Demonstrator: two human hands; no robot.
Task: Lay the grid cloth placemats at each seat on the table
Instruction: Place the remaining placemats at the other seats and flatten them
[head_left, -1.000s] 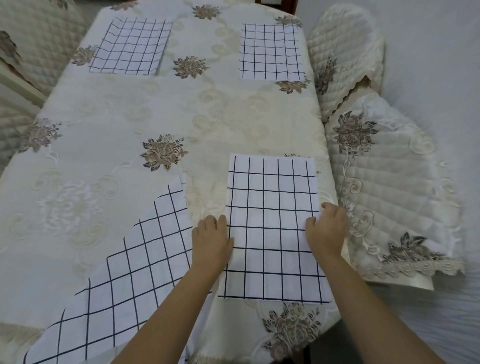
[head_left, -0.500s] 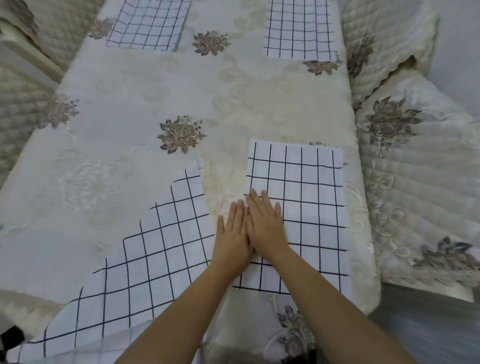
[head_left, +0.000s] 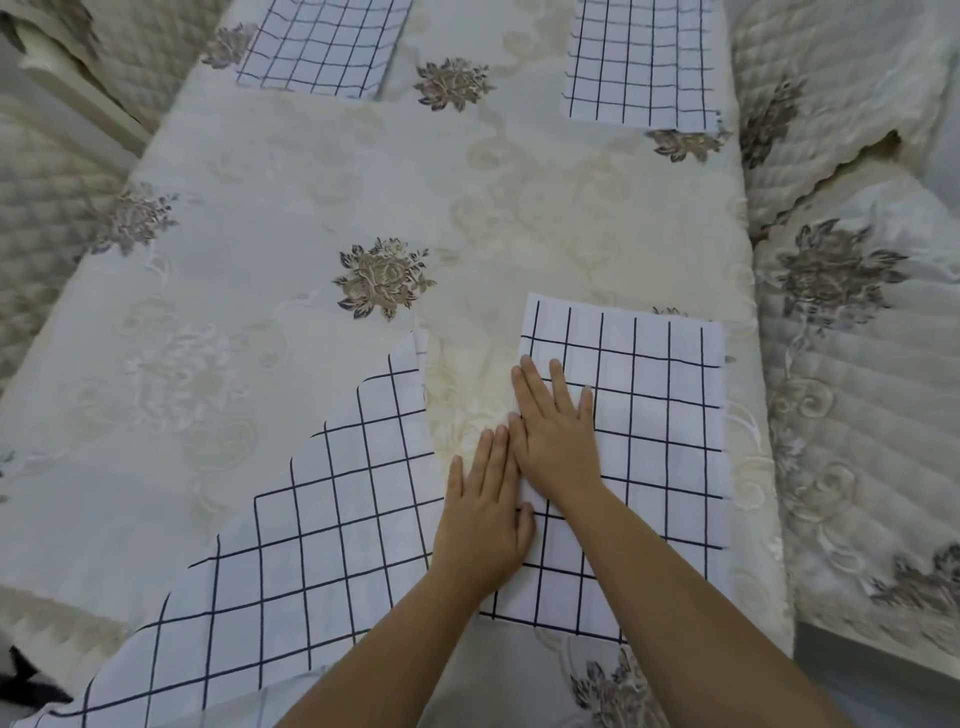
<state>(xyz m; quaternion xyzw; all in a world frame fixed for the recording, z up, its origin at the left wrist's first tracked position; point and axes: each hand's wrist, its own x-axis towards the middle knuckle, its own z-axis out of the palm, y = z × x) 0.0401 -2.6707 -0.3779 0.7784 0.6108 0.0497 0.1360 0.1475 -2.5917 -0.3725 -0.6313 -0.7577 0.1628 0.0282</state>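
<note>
**Tabletop** (head_left: 270, 218): long, covered to its edges by a cream embroidered tablecloth (head_left: 561, 208) with brown rose motifs.

**Near-right grid placemat** (head_left: 660, 415): white cloth rectangle with thin dark grid lines. It lies flat at the near right corner. Its right edge runs just inside the tabletop's right edge and parallel to it. Its near edge sits close to the near edge.

**Left hand** (head_left: 483, 519): flat, fingers straight and pressed together. The palm lies over that mat's left edge, the fingertips on bare tablecloth just beside it.

**Right hand** (head_left: 556, 441): flat on the left part of the same mat, fingers straight and slightly spread. The two hands touch side by side.

**Near-left grid placemat** (head_left: 291, 545): same cloth, lying askew toward the near left corner. One corner points at the tabletop's middle, and its near part runs out of view at the bottom. A wedge of bare tablecloth separates it from the near-right mat and narrows toward the hands.

**Far-left grid placemat** (head_left: 322, 47) and **far-right grid placemat** (head_left: 644, 62): both flat at the far end and cut off by the top of view, with bare cloth between them. The far-right mat sits close to the right edge.

**Open room**: a wide bare band crosses the middle of the tabletop between the near and far mats and reaches the left edge.

**Quilted cream chair covers**: one just beside the right edge (head_left: 857, 415), one beside the left edge (head_left: 47, 218).
</note>
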